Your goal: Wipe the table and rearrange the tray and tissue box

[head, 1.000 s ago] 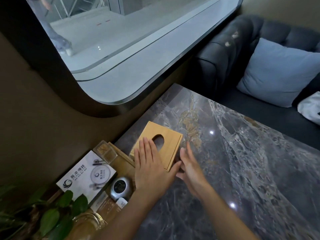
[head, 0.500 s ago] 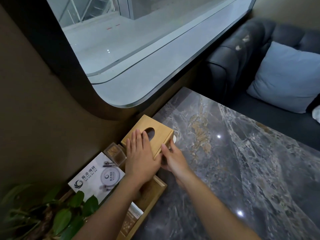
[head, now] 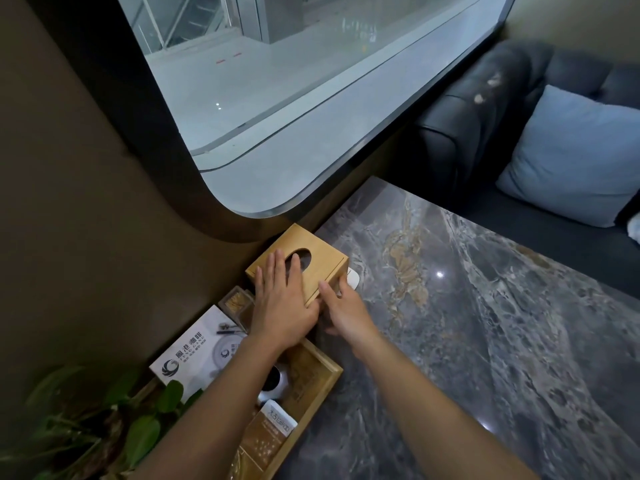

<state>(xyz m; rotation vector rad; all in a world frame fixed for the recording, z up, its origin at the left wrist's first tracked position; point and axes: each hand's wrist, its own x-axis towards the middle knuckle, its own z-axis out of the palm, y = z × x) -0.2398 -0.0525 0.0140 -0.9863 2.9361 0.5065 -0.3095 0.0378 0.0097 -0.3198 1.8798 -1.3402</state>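
Left hand (head: 282, 301) lies flat, grip wide, atop the square bamboo tissue box (head: 323, 263); right hand (head: 344, 311) pinches its near corner.

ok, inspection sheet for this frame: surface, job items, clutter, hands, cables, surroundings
Surface: dark marble table, glossy, no cloth seen.
Job's things: wooden tissue box at the wall corner; wooden tray beside it along the wall.
Clutter: printed card, small clear box, packet, plant.
Hands: left hand flat on the box top; right hand at its near side.
Cables: nothing seen.
Surroundings: window, dark sofa, blue cushion.
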